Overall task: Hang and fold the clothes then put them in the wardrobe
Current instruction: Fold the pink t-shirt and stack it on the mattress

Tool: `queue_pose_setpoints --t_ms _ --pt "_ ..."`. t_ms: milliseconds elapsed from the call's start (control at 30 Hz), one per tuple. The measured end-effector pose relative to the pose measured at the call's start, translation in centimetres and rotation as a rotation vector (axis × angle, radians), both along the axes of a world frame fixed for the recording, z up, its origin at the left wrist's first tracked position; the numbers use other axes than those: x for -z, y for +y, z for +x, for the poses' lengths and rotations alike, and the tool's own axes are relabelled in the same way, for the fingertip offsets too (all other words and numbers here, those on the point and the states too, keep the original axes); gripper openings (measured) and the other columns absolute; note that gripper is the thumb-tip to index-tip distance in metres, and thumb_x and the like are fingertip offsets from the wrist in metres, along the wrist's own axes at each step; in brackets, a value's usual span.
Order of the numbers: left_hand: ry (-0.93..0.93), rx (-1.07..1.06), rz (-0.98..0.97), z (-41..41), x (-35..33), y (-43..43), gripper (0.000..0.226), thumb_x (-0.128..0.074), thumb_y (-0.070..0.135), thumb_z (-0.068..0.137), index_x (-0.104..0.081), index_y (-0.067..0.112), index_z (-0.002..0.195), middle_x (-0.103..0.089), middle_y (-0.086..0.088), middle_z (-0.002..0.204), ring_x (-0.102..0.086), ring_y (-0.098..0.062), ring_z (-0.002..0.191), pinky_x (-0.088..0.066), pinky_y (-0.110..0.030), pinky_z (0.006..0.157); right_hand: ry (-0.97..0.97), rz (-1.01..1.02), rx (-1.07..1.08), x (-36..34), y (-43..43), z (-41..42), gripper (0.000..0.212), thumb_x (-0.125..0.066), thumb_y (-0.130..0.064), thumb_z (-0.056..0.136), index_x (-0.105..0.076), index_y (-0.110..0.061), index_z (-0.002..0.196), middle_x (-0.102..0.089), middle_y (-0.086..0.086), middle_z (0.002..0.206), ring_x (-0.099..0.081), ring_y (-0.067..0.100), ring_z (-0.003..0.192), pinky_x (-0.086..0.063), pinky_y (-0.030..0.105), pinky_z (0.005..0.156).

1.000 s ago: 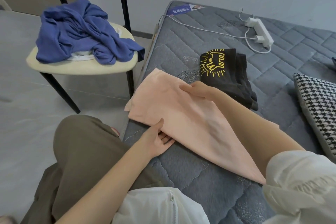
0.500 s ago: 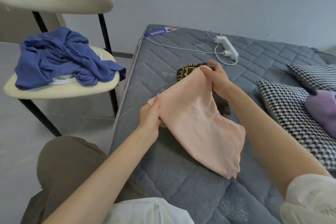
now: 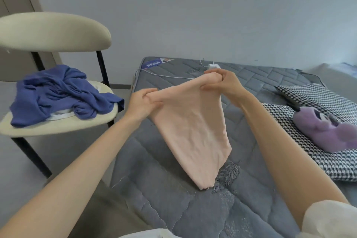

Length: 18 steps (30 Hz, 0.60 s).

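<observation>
One grey quilted mattress [image 3: 173, 208] fills the foreground, with a cream chair [image 3: 54, 33] beside it on the left and a houndstooth pillow [image 3: 328, 160] on it at right. A pink garment [image 3: 193, 133] hangs above the mattress, its lower tip close to the quilting. A blue garment [image 3: 58, 92] lies crumpled on the chair seat. The left hand [image 3: 141, 104] and right hand [image 3: 226, 85] have their fingers clamped on the pink garment's top corners.

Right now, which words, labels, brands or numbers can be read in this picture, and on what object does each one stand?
The blue label at the far corner of the grey mattress: white print, too blurred to read.
No other text is visible; the pink garment shows none.
</observation>
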State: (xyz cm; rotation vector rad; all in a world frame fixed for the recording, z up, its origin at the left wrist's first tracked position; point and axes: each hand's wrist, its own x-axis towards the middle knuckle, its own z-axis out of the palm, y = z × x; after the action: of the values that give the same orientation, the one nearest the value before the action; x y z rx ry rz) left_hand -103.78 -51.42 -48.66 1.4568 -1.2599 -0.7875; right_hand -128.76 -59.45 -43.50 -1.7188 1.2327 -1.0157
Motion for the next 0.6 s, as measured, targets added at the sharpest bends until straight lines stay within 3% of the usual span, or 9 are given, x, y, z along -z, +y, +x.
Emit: queue_pose_setpoints --t_ms 67,233,300,367,500,600 --pt "-0.160 0.011 -0.073 2.1 -1.5 -0.6 0.042 -0.070 0.002 0.081 -0.062 0.005 0.122 -0.064 -0.011 0.120 -0.058 -0.022 0.112 -0.044 -0.026 0.090 0.004 -0.029 0.005 -1.0 0.2 1.7 0.047 -0.088 -0.010 0.064 -0.071 -0.020 0.107 -0.069 -0.005 0.095 -0.066 0.008 0.085 -0.055 0.020 0.074" --pt "-0.508 -0.106 -0.116 8.2 -4.7 -3.2 0.023 -0.053 0.014 0.092 -0.067 0.012 0.111 -0.068 -0.010 0.105 -0.060 -0.029 0.096 -0.041 -0.032 0.076 -0.069 -0.008 -0.117 -3.1 -0.9 6.7 0.048 -0.085 -0.011 0.068 -0.069 -0.019 0.113 -0.071 0.002 0.105 -0.067 0.010 0.089 -0.055 0.018 0.072" --pt "-0.561 -0.152 -0.106 10.5 -5.6 -4.3 0.023 -0.050 0.012 0.092 -0.065 0.011 0.109 -0.066 -0.013 0.100 -0.058 -0.033 0.094 -0.040 -0.034 0.073 -0.179 0.108 -0.172 -3.3 -2.1 8.8 0.048 -0.079 -0.004 0.074 -0.065 -0.012 0.119 -0.067 0.011 0.117 -0.064 0.018 0.101 -0.055 0.031 0.088" --pt "-0.589 -0.158 -0.107 12.4 -6.2 -5.2 0.023 -0.049 0.010 0.093 -0.064 0.010 0.110 -0.064 -0.011 0.096 -0.057 -0.031 0.093 -0.035 -0.031 0.069 -0.287 0.257 -0.212 -3.1 -3.5 10.7 0.051 -0.072 0.001 0.079 -0.060 -0.009 0.128 -0.061 0.015 0.128 -0.057 0.023 0.109 -0.048 0.036 0.094" --pt "-0.640 -0.157 -0.154 14.6 -7.3 -7.2 0.018 -0.051 0.008 0.091 -0.063 0.011 0.105 -0.060 -0.007 0.090 -0.055 -0.028 0.089 -0.029 -0.027 0.065 -0.387 0.424 -0.229 -2.6 -6.0 13.6 0.057 -0.068 -0.004 0.083 -0.053 -0.017 0.136 -0.057 0.006 0.132 -0.050 0.022 0.119 -0.044 0.028 0.087" --pt "-0.646 -0.192 -0.149 15.4 -7.6 -9.4 0.023 -0.050 0.006 0.090 -0.063 0.010 0.109 -0.063 -0.014 0.102 -0.056 -0.031 0.094 -0.035 -0.029 0.070 -0.428 0.314 -0.068 -2.5 -7.6 15.0 0.047 -0.076 0.002 0.072 -0.066 -0.015 0.115 -0.065 0.006 0.113 -0.056 0.021 0.104 -0.047 0.027 0.079"
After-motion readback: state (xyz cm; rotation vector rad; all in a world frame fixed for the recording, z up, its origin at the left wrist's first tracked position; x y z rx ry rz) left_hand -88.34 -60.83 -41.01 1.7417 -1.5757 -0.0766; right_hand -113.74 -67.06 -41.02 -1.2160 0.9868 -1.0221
